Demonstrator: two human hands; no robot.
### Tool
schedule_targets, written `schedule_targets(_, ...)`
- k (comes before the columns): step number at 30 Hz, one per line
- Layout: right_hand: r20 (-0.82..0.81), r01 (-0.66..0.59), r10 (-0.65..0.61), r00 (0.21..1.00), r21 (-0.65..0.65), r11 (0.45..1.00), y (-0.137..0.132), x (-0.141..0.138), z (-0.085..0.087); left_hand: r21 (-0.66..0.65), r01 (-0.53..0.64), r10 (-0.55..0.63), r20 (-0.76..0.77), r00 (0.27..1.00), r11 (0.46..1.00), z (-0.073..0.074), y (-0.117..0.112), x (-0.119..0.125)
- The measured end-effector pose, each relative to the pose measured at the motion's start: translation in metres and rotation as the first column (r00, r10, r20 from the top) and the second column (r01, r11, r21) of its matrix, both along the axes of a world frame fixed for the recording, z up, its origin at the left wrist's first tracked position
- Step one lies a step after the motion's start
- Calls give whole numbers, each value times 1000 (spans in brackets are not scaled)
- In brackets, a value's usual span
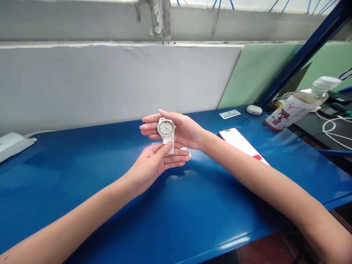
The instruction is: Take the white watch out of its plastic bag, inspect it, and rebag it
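Note:
A white wristwatch [166, 128] with a round pale dial is held up above the blue table [110, 205], dial toward me. My right hand [181, 129] cradles the watch case against its fingers, thumb on top. My left hand [156, 161] lies palm up below it, with the thumb pressing the lower strap against the fingers. Both hands are closed on the watch.
A phone [242, 145] with a lit screen lies under my right forearm. Behind it are a small white card [230, 114], a white earbud case [254, 109] and a tilted plastic bottle [299, 104]. White cables [334, 130] lie far right, a white device [12, 145] far left.

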State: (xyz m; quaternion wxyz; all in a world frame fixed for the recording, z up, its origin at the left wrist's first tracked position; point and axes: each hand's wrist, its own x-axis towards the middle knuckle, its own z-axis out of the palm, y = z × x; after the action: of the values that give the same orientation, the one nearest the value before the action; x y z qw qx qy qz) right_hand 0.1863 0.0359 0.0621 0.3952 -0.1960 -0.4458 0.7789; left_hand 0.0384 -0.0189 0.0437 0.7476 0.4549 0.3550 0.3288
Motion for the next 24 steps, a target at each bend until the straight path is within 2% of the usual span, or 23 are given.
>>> schedule_targets(4,-21,-49,48,999,-69,996,-2,1,4,-19,-9,8,-29,1000,1000,-2,1,-1)
schedule_targets(10,-27,-62,60,998,-92,994,2,4,-3,-39,37,-37,-20,999,999,-5,0,-1)
schedule_targets(15,-26,-84,83,996,-32,996,4,5,-6,-53,51,-54,-51,997,997,-5,-1,0)
schedule_targets(19,37,-39,37,999,49,998,2,5,-5,-58,-24,19,-85,996,998,-4,0,-1)
schedule_targets(24,97,6,-12,995,69,998,1,6,-2,-80,-15,13,-29,999,997,-6,2,-2)
